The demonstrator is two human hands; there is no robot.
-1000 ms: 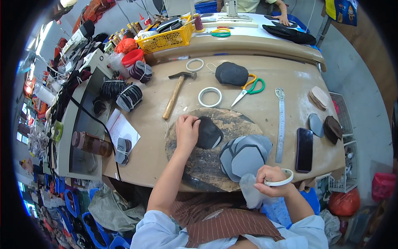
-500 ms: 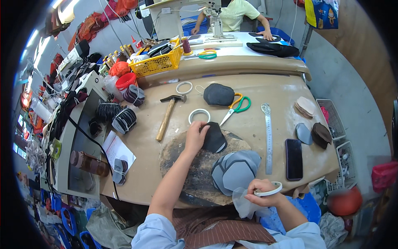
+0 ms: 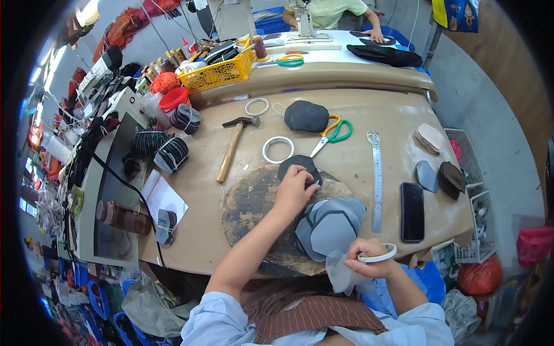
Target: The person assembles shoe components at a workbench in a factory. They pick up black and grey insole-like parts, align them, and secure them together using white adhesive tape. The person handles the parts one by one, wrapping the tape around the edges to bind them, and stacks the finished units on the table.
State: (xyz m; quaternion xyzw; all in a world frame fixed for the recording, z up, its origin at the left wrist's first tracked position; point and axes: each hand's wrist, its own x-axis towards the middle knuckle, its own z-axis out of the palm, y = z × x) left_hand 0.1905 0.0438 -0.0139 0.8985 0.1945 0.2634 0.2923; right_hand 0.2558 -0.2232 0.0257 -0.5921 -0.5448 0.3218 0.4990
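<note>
My left hand [image 3: 296, 189] is at the near edge of a rounded black piece [image 3: 299, 165], its fingers and thumb closed on it. The piece lies at the far edge of a worn round wooden board [image 3: 248, 202]. Just right of that hand, a fanned stack of grey pieces with dark edges [image 3: 333, 230] rests on the board. My right hand [image 3: 369, 260] is closed around a white roll of tape [image 3: 385, 254], at the front edge of the table. A translucent sheet [image 3: 340, 271] hangs beside its fingers.
Beyond the board lie scissors [image 3: 332, 135], a white tape ring [image 3: 278, 149], a dark padded piece [image 3: 306, 117] and a hammer [image 3: 232, 151]. A ruler [image 3: 377, 190] and a phone [image 3: 412, 212] lie at the right. Someone else's hand [image 3: 376, 36] rests on the far table.
My left hand has shifted from the black piece's left edge to its near edge. The piece has turned and lies farther off. My right hand still holds the tape roll.
</note>
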